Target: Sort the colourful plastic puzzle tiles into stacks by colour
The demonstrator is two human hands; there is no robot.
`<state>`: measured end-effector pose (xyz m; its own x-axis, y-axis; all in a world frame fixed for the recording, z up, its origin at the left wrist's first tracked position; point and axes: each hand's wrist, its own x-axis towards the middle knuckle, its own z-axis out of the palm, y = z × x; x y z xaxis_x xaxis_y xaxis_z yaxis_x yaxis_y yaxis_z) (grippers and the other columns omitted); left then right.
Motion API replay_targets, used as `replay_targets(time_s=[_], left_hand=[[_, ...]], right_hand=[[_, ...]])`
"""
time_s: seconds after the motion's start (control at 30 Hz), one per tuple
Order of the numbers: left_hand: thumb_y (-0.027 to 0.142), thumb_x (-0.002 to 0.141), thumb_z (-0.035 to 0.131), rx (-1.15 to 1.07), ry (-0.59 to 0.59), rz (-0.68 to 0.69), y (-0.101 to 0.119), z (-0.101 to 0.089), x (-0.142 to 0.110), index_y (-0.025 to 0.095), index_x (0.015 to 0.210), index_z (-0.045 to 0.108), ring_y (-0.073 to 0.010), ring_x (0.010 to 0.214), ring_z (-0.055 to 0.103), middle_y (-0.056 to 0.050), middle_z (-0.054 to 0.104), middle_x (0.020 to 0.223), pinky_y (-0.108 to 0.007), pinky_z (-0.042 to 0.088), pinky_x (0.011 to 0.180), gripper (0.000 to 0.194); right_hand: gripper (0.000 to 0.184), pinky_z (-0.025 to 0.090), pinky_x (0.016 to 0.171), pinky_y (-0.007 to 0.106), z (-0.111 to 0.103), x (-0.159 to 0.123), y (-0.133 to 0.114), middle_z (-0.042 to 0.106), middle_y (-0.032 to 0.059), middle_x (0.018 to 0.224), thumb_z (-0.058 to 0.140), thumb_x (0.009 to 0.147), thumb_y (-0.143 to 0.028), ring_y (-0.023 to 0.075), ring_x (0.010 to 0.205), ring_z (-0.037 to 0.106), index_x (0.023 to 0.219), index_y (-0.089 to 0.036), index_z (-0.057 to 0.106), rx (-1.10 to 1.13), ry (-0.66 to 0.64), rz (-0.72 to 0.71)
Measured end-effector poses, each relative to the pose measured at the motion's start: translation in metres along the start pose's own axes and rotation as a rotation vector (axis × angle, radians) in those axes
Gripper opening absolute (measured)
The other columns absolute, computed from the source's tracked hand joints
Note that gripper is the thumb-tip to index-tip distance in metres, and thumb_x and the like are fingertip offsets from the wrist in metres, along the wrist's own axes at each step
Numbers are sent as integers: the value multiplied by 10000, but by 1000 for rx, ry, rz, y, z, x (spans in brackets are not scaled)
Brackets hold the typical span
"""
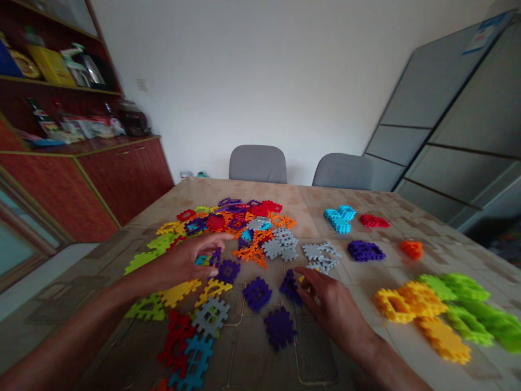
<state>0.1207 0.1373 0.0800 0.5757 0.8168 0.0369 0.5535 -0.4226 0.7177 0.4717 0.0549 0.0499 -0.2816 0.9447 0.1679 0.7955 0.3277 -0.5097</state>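
Note:
Near the edge of the mixed heap, my left hand [191,260] is closed with a small purple interlocking tile [215,257] between thumb and fingers. Just beyond its fingertips lies another purple tile [229,271]. My right hand [329,296] pinches a dark purple tile [290,287] by its right side, low over the table. Between the hands a purple window-pattern tile [257,294] lies flat. Nearer to me is a solid purple square tile [280,328]. Part of the piece in my right hand is hidden by the fingers.
A heap of mixed tiles [215,221] spreads across the left and middle of the table [309,198]. Grey tiles [280,244] lie at centre. Sorted stacks stand at right: blue [340,218], red [374,220], purple [366,251], orange [411,249], yellow [443,339], green [468,323].

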Motion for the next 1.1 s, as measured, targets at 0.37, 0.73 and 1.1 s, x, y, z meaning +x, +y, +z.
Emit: replay_targets(time_s=[0.37, 0.73, 1.1], left_hand=[[301, 789, 739, -303, -73, 50, 9, 28, 6, 341, 1449, 415, -271, 1409, 457, -41, 495, 1470, -433, 345, 1181, 736], [406, 886, 591, 155, 145, 39, -6, 20, 10, 230, 1413, 503, -309, 1219, 590, -108, 614, 1350, -446, 461, 1055, 562], [239, 798, 699, 456, 9, 38, -10, 32, 8, 233, 1305, 647, -340, 1260, 564, -105, 652, 1319, -444, 421, 1070, 510]], right_hand=[[361, 560, 787, 355, 0, -2, -1, 735, 99, 1063, 486, 955, -206, 233, 882, 716, 1289, -195, 623, 2, -4, -47], [355, 555, 816, 329, 0, -2, -3, 744, 93, 1081, 513, 953, -172, 231, 927, 718, 1280, -204, 647, -35, -27, -51], [337, 559, 823, 351, -1, -2, -4, 740, 94, 1061, 502, 958, -170, 236, 918, 712, 1255, -194, 659, -13, -22, -57]])
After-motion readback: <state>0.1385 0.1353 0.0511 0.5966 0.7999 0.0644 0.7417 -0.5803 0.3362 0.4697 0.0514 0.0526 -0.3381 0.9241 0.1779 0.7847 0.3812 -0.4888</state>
